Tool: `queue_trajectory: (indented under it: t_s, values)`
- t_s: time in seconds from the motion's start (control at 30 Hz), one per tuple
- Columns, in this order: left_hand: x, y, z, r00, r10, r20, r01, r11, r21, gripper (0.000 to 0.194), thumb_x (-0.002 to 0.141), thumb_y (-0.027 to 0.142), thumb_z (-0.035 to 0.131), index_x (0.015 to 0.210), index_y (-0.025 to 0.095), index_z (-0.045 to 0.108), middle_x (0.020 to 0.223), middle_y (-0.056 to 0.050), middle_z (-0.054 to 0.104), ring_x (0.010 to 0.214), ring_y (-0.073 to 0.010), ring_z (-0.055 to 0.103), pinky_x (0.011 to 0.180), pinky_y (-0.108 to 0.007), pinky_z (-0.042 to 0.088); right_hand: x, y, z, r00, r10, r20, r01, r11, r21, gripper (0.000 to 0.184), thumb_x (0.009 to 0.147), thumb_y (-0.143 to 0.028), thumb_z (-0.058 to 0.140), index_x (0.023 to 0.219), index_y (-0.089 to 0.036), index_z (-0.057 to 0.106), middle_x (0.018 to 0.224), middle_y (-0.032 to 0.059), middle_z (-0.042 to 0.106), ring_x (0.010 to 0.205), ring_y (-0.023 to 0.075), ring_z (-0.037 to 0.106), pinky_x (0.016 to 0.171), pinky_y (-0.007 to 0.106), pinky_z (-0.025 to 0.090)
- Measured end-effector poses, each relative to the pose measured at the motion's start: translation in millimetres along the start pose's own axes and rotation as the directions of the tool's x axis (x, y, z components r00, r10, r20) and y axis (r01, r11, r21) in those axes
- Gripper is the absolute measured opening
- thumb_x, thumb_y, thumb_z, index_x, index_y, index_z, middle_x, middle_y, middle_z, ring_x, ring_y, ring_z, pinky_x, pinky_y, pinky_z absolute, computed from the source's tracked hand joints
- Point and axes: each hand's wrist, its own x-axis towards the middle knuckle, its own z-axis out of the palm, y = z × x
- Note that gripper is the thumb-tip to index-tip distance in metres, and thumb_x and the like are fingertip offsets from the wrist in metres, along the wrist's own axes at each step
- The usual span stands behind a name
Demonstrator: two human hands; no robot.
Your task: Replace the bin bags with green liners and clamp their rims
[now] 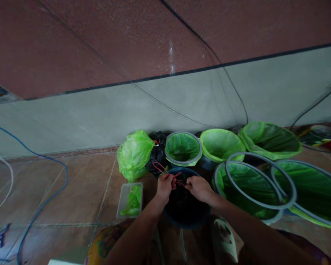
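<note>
Left grip (164,186) is closed, fingertips pinching a red cord (161,169). Right grip (200,188) is curled almost shut at the cord's other stretch, though in this dim view I can't swear it has hold. The cord runs between both grips, above the mouth of a dark bucket (186,217) directly below them. Ahead of the grips sit a black bag (157,151) and a green-lined bucket (182,149). Left of them: a bunched green bag (135,154) and a plastic tray (123,197). Right: grey hoops (260,180) lined with green plastic. Working note: pinch close to the crossing, keep the cord taut. No brand or writing readable.
</note>
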Motion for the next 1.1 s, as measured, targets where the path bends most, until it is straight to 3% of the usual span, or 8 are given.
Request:
queue_trajectory:
  t_s: [0.13,0.27,0.37,0.43,0.63,0.77,0.97,1.1]
  values:
    - [-3,1,3.9,0.995,0.069,0.074,-0.07,0.997,0.014,0.022,0.077,0.036,0.062,0.068,0.016,0.058,0.059,0.003,0.056,0.048,-0.0067,0.048,0.05,-0.02,0.038,1,3,0,0.999,0.038,0.022,-0.037,0.998,-0.047,0.016,0.083,-0.019,0.057,0.082,-0.017,0.073,0.089,0.0136,0.074,0.089,0.0256,0.068,0.076,0.033,0.045]
    - [1,2,3.6,0.98,0.179,0.087,-0.193,0.962,0.195,0.019,0.082,0.031,0.055,0.069,0.018,0.057,0.058,0.003,0.055,0.047,-0.0077,0.046,0.048,-0.021,0.034,7,5,-11,0.981,0.07,-0.179,-0.051,0.993,0.104,0.033,0.075,-0.006,0.055,0.102,-0.017,0.07,0.106,0.0135,0.073,0.099,0.0251,0.067,0.09,0.035,0.046]
    - [2,0,3.6,0.964,0.232,0.127,-0.259,0.923,0.284,0.017,0.085,0.027,0.052,0.071,0.019,0.057,0.058,0.003,0.054,0.049,-0.0093,0.047,0.051,-0.022,0.036,9,-1,-14,0.947,-0.032,-0.321,0.137,0.941,0.31,0.046,0.076,-0.006,0.052,0.119,-0.018,0.062,0.123,0.0115,0.067,0.113,0.0225,0.062,0.101,0.035,0.044]
    - [-1,1,5.0,0.952,0.257,0.167,-0.297,0.909,0.294,0.014,0.086,0.025,0.053,0.073,0.02,0.059,0.061,0.003,0.056,0.053,-0.011,0.049,0.055,-0.023,0.038,8,-7,-10,0.943,-0.129,-0.308,0.254,0.876,0.409,0.053,0.076,-0.005,0.049,0.127,-0.017,0.057,0.128,0.0113,0.064,0.115,0.021,0.061,0.103,0.034,0.043]
    - [-11,9,8.8,0.914,0.341,0.217,-0.392,0.881,0.266,0.013,0.083,0.018,0.059,0.083,0.023,0.07,0.081,-0.002,0.069,0.078,-0.0179,0.061,0.077,-0.027,0.046,6,-13,8,0.964,-0.199,-0.179,0.26,0.852,0.454,0.046,0.077,-0.004,0.044,0.12,-0.017,0.056,0.096,0.0072,0.071,0.087,0.0188,0.066,0.083,0.03,0.048]
    - [-6,5,6.5,0.907,0.37,0.198,-0.418,0.843,0.339,0.017,0.084,0.017,0.057,0.076,0.022,0.071,0.076,-0.002,0.069,0.073,-0.0168,0.061,0.076,-0.027,0.045,9,-8,13,0.966,-0.19,-0.174,0.253,0.818,0.516,0.035,0.078,-0.007,0.049,0.11,-0.018,0.059,0.086,0.0039,0.069,0.077,0.017,0.064,0.072,0.028,0.047]
    - [4,-7,4.3,0.988,0.134,0.077,-0.151,0.945,0.289,0.02,0.082,0.027,0.058,0.065,0.019,0.063,0.053,0.002,0.056,0.046,-0.0107,0.048,0.049,-0.022,0.035,9,-9,13,0.978,-0.142,-0.155,0.204,0.811,0.548,0.042,0.078,-0.01,0.053,0.119,-0.017,0.059,0.085,0.0033,0.07,0.075,0.0168,0.065,0.073,0.028,0.047]
    - [-1,-3,5.8,0.999,-0.045,0.027,0.038,0.978,0.203,0.021,0.079,0.027,0.062,0.06,0.018,0.059,0.051,0.002,0.055,0.04,-0.0088,0.046,0.043,-0.021,0.033,5,-12,7,0.977,-0.14,-0.163,0.204,0.842,0.5,0.037,0.081,-0.008,0.051,0.115,-0.018,0.061,0.082,0.0029,0.07,0.073,0.0163,0.064,0.072,0.028,0.046]
